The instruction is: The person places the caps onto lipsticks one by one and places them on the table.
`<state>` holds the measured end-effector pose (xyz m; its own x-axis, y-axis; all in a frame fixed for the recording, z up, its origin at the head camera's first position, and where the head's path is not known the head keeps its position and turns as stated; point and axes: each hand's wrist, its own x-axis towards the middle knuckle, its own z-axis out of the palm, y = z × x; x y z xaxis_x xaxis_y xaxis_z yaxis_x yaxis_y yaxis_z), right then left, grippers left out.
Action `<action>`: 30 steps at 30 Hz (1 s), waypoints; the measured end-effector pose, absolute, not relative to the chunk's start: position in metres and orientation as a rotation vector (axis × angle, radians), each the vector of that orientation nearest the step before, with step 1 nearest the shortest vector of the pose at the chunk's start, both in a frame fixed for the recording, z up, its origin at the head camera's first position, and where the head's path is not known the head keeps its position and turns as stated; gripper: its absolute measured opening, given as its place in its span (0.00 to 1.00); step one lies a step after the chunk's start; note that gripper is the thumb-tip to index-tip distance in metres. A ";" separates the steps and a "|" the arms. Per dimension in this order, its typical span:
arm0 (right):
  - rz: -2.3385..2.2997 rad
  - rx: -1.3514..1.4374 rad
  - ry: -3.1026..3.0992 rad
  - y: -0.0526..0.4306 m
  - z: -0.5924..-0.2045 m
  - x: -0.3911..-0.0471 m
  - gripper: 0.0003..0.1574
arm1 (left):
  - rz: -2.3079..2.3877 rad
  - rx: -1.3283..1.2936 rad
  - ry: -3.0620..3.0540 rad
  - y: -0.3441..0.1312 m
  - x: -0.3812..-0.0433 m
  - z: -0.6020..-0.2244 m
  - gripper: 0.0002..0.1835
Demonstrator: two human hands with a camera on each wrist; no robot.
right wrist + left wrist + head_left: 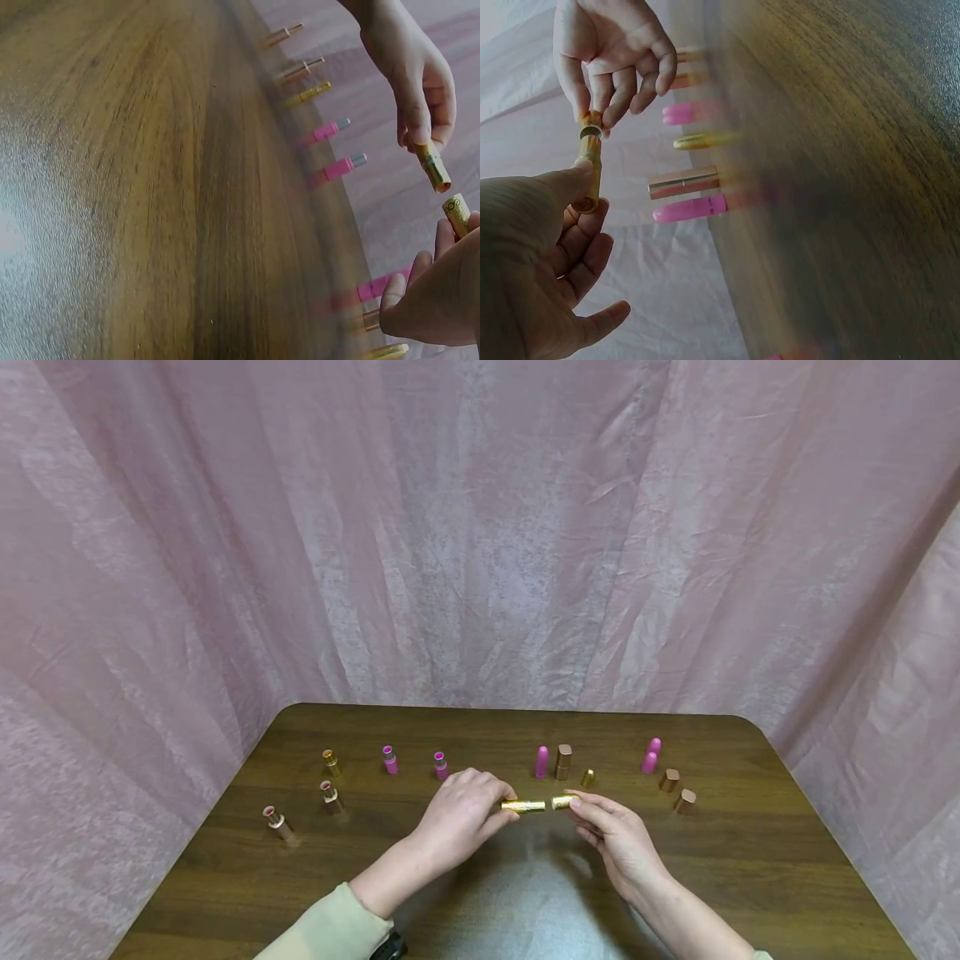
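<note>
Gold tube (529, 807) and gold cap (560, 802), pinched in the grip of left hand (467, 817) and right hand (617, 839) respectively, hang just apart above the surface (510, 914), with pink lipstick (542, 763) and copper lipstick (563, 763) seemingly closed, five open tubes (278, 823) and five loose caps (686, 802) remaining.

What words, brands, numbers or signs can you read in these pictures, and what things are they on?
No words, brands or numbers can be read.
Gold cap in the right hand: a dark curly mark, too small to read.
Gold base in the left hand: no letters I can make out.
Pink tube and copper tube standing on the table: nothing readable.
</note>
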<state>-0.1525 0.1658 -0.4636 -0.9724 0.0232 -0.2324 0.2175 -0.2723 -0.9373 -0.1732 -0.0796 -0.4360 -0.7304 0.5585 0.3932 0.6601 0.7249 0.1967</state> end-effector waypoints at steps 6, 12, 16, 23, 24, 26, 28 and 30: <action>-2.369 0.306 1.838 0.160 -0.466 -0.152 0.16 | -0.486 -0.947 -2.615 -0.077 -0.174 -0.437 0.10; -2.367 0.259 1.828 0.157 -0.466 -0.150 0.16 | -0.502 -0.951 -2.612 -0.074 -0.174 -0.438 0.10; -2.367 0.242 1.809 0.154 -0.466 -0.150 0.16 | -0.524 -0.953 -2.607 -0.073 -0.174 -0.438 0.10; -2.346 0.215 1.795 0.154 -0.467 -0.149 0.17 | -0.529 -0.964 -2.606 -0.072 -0.174 -0.437 0.10; -2.344 0.208 1.794 0.154 -0.467 -0.149 0.16 | -0.528 -0.966 -2.606 -0.072 -0.174 -0.438 0.10; -2.344 0.204 1.792 0.154 -0.467 -0.149 0.15 | -0.525 -0.967 -2.606 -0.072 -0.174 -0.437 0.10; -2.350 0.205 1.786 0.153 -0.467 -0.149 0.13 | -0.523 -0.968 -2.608 -0.072 -0.173 -0.438 0.10; -2.357 0.212 1.779 0.153 -0.467 -0.149 0.11 | -0.523 -0.971 -2.609 -0.072 -0.173 -0.438 0.10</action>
